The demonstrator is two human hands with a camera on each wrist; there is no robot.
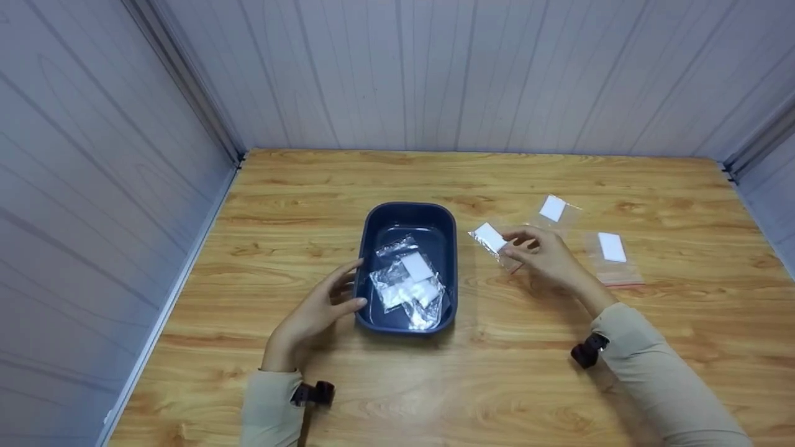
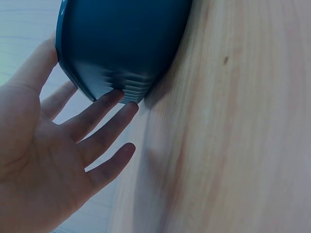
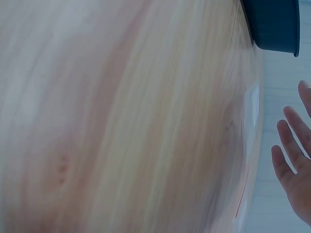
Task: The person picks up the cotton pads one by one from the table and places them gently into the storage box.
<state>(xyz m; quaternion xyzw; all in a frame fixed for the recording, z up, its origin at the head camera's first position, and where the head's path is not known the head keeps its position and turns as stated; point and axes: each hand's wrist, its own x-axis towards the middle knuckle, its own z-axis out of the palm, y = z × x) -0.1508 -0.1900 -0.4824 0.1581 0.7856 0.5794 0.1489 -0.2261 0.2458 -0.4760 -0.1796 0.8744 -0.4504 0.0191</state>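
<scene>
A dark blue rectangular tub [image 1: 410,218] stands on the table with several clear zip bags [image 1: 407,282] holding white pieces inside it. My left hand [image 1: 320,307] rests at the tub's left side, thumb tip over the rim and fingers spread along the outer wall. Those fingers [image 2: 99,109] look straight in the left wrist view. My right hand [image 1: 543,254] is over one end of a small zip bag [image 1: 490,237] with a white piece in it, thumb and index at its edge. In the right wrist view, the right fingers [image 3: 290,141] are spread and fairly straight.
Two more zip bags with white pieces lie on the wooden table [image 1: 497,385], one behind the right hand [image 1: 553,208] and one to its right [image 1: 612,247]. Pale panelled walls [image 1: 435,74] close off the back and both sides.
</scene>
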